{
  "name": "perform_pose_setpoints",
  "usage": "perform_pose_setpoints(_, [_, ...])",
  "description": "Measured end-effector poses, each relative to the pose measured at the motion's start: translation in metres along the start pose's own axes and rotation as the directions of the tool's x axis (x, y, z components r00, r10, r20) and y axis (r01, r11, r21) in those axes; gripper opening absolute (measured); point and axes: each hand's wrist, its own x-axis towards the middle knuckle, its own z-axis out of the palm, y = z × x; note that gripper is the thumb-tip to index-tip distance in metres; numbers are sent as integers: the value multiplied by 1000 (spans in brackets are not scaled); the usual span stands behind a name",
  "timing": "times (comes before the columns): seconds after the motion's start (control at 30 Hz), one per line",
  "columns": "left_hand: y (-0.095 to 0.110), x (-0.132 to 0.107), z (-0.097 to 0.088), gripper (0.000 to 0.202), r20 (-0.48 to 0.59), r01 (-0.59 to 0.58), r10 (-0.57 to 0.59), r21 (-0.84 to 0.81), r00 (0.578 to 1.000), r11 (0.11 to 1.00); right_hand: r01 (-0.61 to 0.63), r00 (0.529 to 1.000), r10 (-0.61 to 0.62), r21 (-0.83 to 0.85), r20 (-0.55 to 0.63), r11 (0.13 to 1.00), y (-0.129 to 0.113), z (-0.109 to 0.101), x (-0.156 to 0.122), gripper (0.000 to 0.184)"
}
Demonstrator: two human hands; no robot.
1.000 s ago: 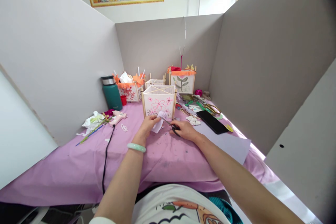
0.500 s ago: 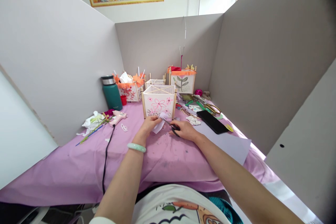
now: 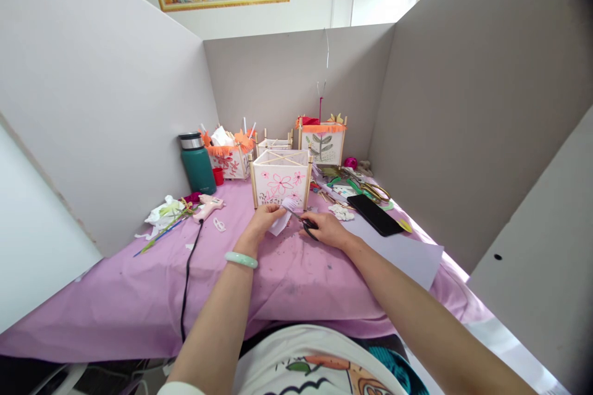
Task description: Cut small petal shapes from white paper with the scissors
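Clearly tight ahead, roomier toward the near edge

From my remote seat I see the left hand [image 3: 265, 220] with thumb and fingers pinched on a slip of paper [image 3: 279, 224], its upper end cut into a fringe. The right hand [image 3: 324, 228] has its fingers closed round the black handles of the scissors [image 3: 309, 229], blades pointing left at the slip's right side; I cannot tell how far the blades are parted. The slip is between the two hands, just in front of the flowered box [image 3: 280, 182], whose lower edge leaves me little room forward.

Nearer me, a broad stretch of pink cloth [image 3: 296, 287], dotted with dark specks, runs to the table's near edge and folds over it. On the left, the glue gun [image 3: 209, 206] lies well apart from the hand, but its black cord [image 3: 186, 278] runs down over that same edge. On the right, a large pale sheet [image 3: 405, 253] slides under my forearm's line and reaches the right edge, with the phone [image 3: 374, 215] near its far side. Grey panels [image 3: 296, 68] wall in the back and both sides.
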Motion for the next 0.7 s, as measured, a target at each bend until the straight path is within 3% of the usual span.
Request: perform_pose_setpoints(0.7, [-8,8,-7,37,-24,-42,40,-53,999,998,-8,1000,8,-6,-5,1000,-1,-1,0,29])
